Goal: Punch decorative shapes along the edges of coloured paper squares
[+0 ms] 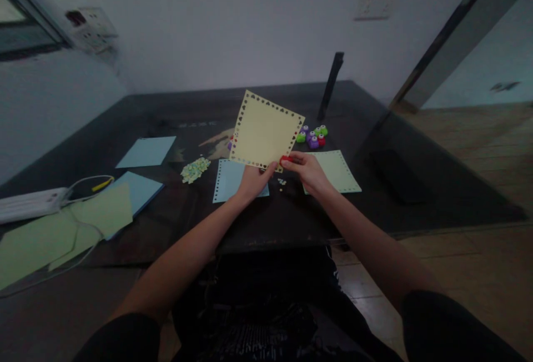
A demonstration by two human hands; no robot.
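Observation:
My left hand (255, 180) pinches the lower edge of a pale yellow paper sheet (264, 130) and holds it up, tilted, above the dark table (291, 206). Small heart-shaped holes run along the sheet's border. My right hand (306, 169) grips a small red paper punch (286, 159) set against the sheet's lower right corner. Under my left hand lies a light blue sheet (227, 180) with a punched left edge. Beneath my right hand rests a pale green sheet (340, 170) with punched edges. A few punched bits (282, 182) lie between my hands.
Several small punches (313, 136), purple, green and red, cluster behind the yellow sheet. A heap of paper cut-outs (195, 169) sits to the left. Blue sheets (146, 151) and green sheets (62, 229) lie further left, beside a white power strip (31, 204) with its cable. A dark upright stand (331, 85) rises at the back.

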